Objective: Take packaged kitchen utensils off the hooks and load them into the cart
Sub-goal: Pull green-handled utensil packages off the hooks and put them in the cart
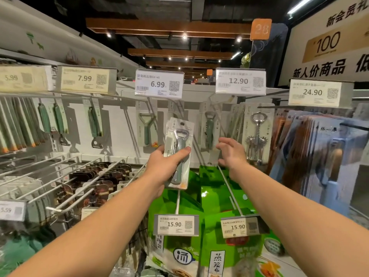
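Note:
My left hand grips a carded bottle opener pack with a grey-green handle, held upright in front of the hook wall and free of its hook. My right hand hovers to the right with fingers spread, holding nothing, just in front of another green opener pack that hangs on a hook. A packaged peeler hangs to the left under the 6.99 tag, and a metal corkscrew pack hangs to the right. No cart is in view.
Price tags stick out on hook arms above the packs. Bare metal hooks jut out at lower left. Green bagged goods hang below my hands. Knife packs fill the left, board-like packs the right.

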`<state>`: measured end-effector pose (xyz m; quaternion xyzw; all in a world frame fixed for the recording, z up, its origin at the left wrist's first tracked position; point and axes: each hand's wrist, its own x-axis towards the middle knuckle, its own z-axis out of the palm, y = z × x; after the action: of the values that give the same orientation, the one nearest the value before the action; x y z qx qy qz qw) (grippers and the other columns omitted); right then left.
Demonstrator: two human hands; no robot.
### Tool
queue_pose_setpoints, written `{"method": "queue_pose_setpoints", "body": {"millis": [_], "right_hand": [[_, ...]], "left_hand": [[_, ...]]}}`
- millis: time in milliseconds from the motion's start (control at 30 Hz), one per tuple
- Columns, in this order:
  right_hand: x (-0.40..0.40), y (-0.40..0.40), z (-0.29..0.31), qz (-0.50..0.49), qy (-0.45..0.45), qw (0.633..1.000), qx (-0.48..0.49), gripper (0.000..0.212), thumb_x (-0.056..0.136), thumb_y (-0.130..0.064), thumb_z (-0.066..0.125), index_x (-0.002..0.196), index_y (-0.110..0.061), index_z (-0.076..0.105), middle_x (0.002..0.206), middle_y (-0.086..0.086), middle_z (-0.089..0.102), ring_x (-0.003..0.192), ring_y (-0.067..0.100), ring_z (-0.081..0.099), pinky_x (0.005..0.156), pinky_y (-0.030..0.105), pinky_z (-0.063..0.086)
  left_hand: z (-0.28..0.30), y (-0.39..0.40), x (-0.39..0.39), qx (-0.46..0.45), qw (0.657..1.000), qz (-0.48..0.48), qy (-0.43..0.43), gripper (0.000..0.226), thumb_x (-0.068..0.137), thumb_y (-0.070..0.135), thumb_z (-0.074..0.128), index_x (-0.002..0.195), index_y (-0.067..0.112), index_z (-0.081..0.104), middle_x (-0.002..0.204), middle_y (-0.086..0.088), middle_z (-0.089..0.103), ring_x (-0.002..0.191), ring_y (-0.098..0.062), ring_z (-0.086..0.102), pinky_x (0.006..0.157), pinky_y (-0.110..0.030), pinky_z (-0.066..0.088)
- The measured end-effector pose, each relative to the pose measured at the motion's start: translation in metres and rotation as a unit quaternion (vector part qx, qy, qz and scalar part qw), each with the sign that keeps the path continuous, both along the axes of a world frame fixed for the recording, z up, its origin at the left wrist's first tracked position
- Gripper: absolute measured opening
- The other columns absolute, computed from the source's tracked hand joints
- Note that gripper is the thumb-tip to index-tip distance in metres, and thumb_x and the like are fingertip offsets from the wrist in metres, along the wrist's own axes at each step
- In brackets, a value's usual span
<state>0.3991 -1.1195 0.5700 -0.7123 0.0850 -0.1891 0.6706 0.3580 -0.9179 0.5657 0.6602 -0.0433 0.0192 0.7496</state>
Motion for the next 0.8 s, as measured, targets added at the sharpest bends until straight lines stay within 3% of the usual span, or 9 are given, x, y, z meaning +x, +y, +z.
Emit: {"method": "queue_pose_setpoints", "body": {"millis": [67, 167, 233, 300, 433, 500, 600, 733, 800], "right_hand": [[-0.016, 0.011, -0.008, 0.017, -0.058, 0.994, -0.096, 0.032, 0.096, -0.013, 0.063, 0.126, -0.023, 0.062, 0.126, 0.002, 0.062, 0.111, 0.022, 0.062, 0.094, 0.043, 0.057], [-0.043, 0.029, -0.014, 0.120, -0.103, 0.974, -0.161, 0.039, 0.084, -0.011, 0.070, 0.116, -0.029, 0.056, 0.107, 0.008, 0.064, 0.098, 0.028, 0.069, 0.078, 0.042, 0.063], [-0.056, 0.039, -0.019, 0.147, -0.116, 0.946, -0.263, 0.050, 0.075, -0.022, 0.078, 0.118, -0.031, 0.053, 0.101, 0.007, 0.068, 0.088, 0.023, 0.070, 0.081, 0.042, 0.061], [-0.064, 0.050, -0.024, 0.140, -0.133, 0.920, -0.342, 0.065, 0.069, -0.036, 0.086, 0.123, -0.026, 0.051, 0.105, -0.001, 0.068, 0.091, 0.014, 0.067, 0.083, 0.034, 0.058], [-0.073, 0.061, -0.028, 0.092, -0.153, 0.928, -0.327, 0.070, 0.064, -0.038, 0.085, 0.123, -0.026, 0.049, 0.114, -0.006, 0.065, 0.106, 0.014, 0.064, 0.093, 0.040, 0.056], [-0.076, 0.061, -0.026, 0.084, -0.152, 0.928, -0.328, 0.074, 0.069, -0.030, 0.085, 0.133, -0.022, 0.048, 0.127, -0.005, 0.063, 0.118, 0.013, 0.059, 0.104, 0.037, 0.050], [-0.086, 0.061, -0.023, 0.084, -0.146, 0.926, -0.338, 0.082, 0.076, -0.022, 0.081, 0.147, -0.022, 0.040, 0.144, -0.004, 0.053, 0.133, 0.011, 0.049, 0.114, 0.030, 0.039], [-0.092, 0.064, -0.022, 0.059, -0.147, 0.940, -0.301, 0.079, 0.078, -0.022, 0.076, 0.146, -0.025, 0.037, 0.140, -0.005, 0.054, 0.130, 0.014, 0.052, 0.113, 0.038, 0.043], [-0.093, 0.064, -0.021, 0.043, -0.150, 0.947, -0.280, 0.077, 0.080, -0.023, 0.075, 0.146, -0.026, 0.036, 0.139, -0.007, 0.053, 0.128, 0.012, 0.052, 0.112, 0.040, 0.044]], "left_hand": [[0.000, -0.004, 0.000, -0.013, 1.000, 0.000, -0.008, 0.040, 0.083, 0.034, 0.088, 0.114, 0.028, 0.063, 0.111, -0.002, 0.078, 0.100, -0.023, 0.076, 0.095, -0.047, 0.061], [0.004, -0.011, -0.003, -0.038, 0.999, 0.006, -0.013, 0.084, 0.076, 0.043, 0.092, 0.146, 0.020, 0.052, 0.126, -0.004, 0.073, 0.112, -0.025, 0.072, 0.103, -0.051, 0.056], [0.004, -0.014, -0.004, -0.040, 0.999, 0.016, -0.014, 0.102, 0.075, 0.046, 0.092, 0.158, 0.021, 0.039, 0.138, -0.007, 0.067, 0.122, -0.029, 0.067, 0.107, -0.053, 0.053], [0.004, -0.017, -0.006, -0.049, 0.999, 0.015, -0.006, 0.086, 0.079, 0.043, 0.090, 0.150, 0.023, 0.045, 0.124, -0.004, 0.070, 0.112, -0.026, 0.070, 0.097, -0.048, 0.059], [0.002, -0.021, -0.013, -0.041, 0.999, 0.005, 0.002, 0.057, 0.087, 0.040, 0.084, 0.133, 0.026, 0.054, 0.104, -0.002, 0.075, 0.089, -0.021, 0.076, 0.066, -0.033, 0.062], [0.004, -0.021, -0.019, -0.034, 0.999, -0.002, 0.012, 0.052, 0.085, 0.051, 0.082, 0.124, 0.024, 0.062, 0.107, -0.004, 0.079, 0.092, -0.021, 0.078, 0.068, -0.034, 0.062], [0.006, -0.017, -0.024, -0.048, 0.998, -0.017, 0.026, 0.064, 0.079, 0.069, 0.069, 0.126, 0.025, 0.070, 0.116, -0.008, 0.079, 0.103, -0.028, 0.077, 0.093, -0.050, 0.061], [0.012, -0.009, -0.037, -0.056, 0.997, -0.033, 0.045, 0.050, 0.107, 0.050, 0.041, 0.111, 0.018, 0.079, 0.100, -0.012, 0.082, 0.083, -0.025, 0.079, 0.069, -0.038, 0.065], [0.013, -0.005, -0.041, -0.040, 0.998, -0.020, 0.051, 0.048, 0.107, 0.045, 0.039, 0.108, 0.017, 0.078, 0.100, -0.013, 0.081, 0.085, -0.028, 0.079, 0.071, -0.041, 0.065]]}}
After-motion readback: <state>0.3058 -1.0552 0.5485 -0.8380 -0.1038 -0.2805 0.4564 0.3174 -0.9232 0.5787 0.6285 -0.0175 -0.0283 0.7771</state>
